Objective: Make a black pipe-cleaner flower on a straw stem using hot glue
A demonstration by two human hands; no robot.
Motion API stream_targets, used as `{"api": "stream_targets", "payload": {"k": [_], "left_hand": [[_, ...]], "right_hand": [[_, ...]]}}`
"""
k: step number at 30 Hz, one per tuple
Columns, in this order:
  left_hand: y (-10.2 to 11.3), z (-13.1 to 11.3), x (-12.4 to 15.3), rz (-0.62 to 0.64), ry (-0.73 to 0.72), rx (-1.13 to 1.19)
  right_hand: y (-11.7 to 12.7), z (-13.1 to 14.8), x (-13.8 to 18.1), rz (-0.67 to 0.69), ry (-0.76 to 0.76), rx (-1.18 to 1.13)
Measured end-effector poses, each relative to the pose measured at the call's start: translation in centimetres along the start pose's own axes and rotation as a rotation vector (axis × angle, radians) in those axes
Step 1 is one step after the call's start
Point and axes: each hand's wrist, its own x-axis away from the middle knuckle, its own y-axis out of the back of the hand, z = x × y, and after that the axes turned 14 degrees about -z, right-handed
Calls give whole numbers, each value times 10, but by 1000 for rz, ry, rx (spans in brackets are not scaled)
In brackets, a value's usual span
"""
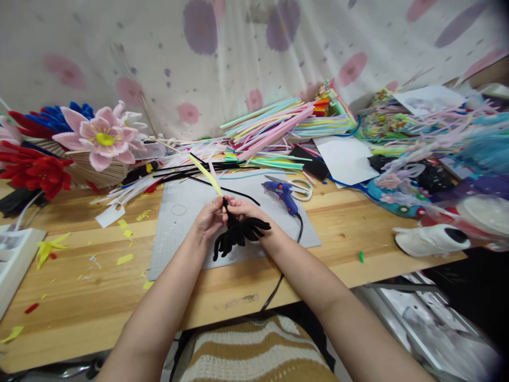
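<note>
Both hands meet over the grey mat (178, 233) around a bundle of black pipe cleaners (236, 237). Its curled, petal-like ends hang down toward me, and its narrow neck sits between my fingers. My left hand (210, 217) pinches this neck from the left. From the right, my right hand (243, 208) closes on the same neck, its fingertips nearly touching the left ones. A yellow strip (207, 174) sticks up and away from the grip; how it joins the black bundle is hidden by my fingers. One loose black pipe cleaner (226, 189) lies just beyond my hands.
A blue glue gun (282, 193) with a black cord and scissors (301, 189) lie right of my hands. Piled pipe cleaners (274, 127) line the back. Fuzzy flowers (104, 137) stand left, near yellow scraps (125, 259). A white spool (431, 240) lies at the right edge.
</note>
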Motion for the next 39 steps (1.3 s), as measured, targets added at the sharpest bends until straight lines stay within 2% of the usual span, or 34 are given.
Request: {"api": "stream_targets", "payload": {"k": [8, 14, 19, 23, 30, 34, 36, 39], "left_hand": [[5, 4, -3, 133, -94, -77], [2, 6, 0, 79, -86, -91], [-6, 0, 10, 22, -23, -60], [-6, -1, 12, -34, -97, -111], [2, 5, 4, -41, -192, -157], [5, 0, 7, -25, -122, -182], [9, -5, 7, -81, -111, -165], [19, -12, 4, -320, -173, -105]], "right_hand": [[-1, -4, 0, 80, 13, -21], [2, -6, 2, -1, -23, -64], [7, -7, 2, -1, -28, -98], [9, -9, 1, -18, -17, -98], [8, -13, 0, -26, -44, -60], [6, -12, 1, -54, -44, -40], [4, -11, 1, -76, -43, -27], [2, -9, 0, -122, -44, 35]]}}
